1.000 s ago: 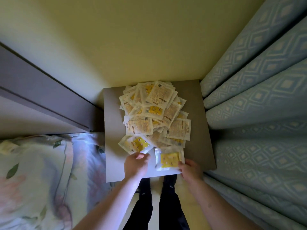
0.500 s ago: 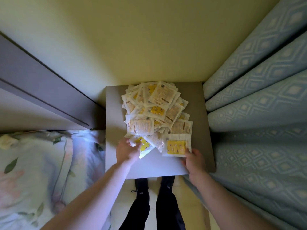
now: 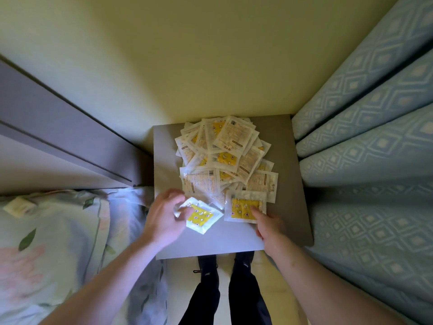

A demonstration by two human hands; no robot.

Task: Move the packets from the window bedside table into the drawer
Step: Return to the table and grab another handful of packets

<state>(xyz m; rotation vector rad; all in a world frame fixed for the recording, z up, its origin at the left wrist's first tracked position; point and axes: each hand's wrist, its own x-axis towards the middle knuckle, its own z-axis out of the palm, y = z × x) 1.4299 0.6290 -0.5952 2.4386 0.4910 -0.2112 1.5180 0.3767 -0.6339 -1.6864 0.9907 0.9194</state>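
Both forearms reach forward over the near edge of the bench (image 3: 234,242). The left hand (image 3: 164,216), slightly blurred, has its fingers curled round the corner of a yellow packet (image 3: 202,215) lying tilted beside the heap. The right hand (image 3: 269,225) presses extended fingers on a second yellow packet (image 3: 243,207). The pile of packets (image 3: 227,158) covers the bench's far half, between bed (image 3: 58,231) and curtain (image 3: 375,160).

No text can be read anywhere: the packets (image 3: 226,160) heaped on the bedside table (image 3: 297,207) carry blocks of small print, brown label bars and square code marks, all too small and blurred to make out. The two nearest packets show only yellow panels with small round pictures, no legible words or numbers
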